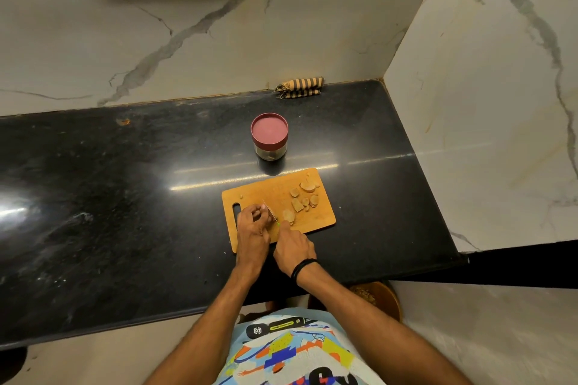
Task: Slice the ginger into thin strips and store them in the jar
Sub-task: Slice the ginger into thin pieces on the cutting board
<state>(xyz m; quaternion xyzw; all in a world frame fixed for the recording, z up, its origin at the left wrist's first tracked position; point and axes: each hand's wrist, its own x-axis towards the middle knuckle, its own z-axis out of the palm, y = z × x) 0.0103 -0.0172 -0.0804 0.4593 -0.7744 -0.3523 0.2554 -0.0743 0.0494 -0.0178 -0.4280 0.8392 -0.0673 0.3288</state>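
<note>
Patterned shirt (294, 350) fills the bottom of the view, and both forearms reach from it over the near edge of the tabletop (125, 197) to the cutting board (256, 194). The left hand (252, 230) is curled at the board's near left corner, fingertips down beside the blade. It seems to pin a piece its fingers hide. The right hand (294, 247) is closed around the handle of the knife (269, 210), index finger stretched forward and blade angled away from the person.

Several flat chunks of ginger (297, 205) lie spread over the right half of the board. Ginger is likely firm, fibrous, light and damp where cut, so a chunk probably sits steadier on a flat face, held by its sides with fingertips tucked back. The jar (269, 137) stands just beyond the board's far edge, its maroon lid on.
</note>
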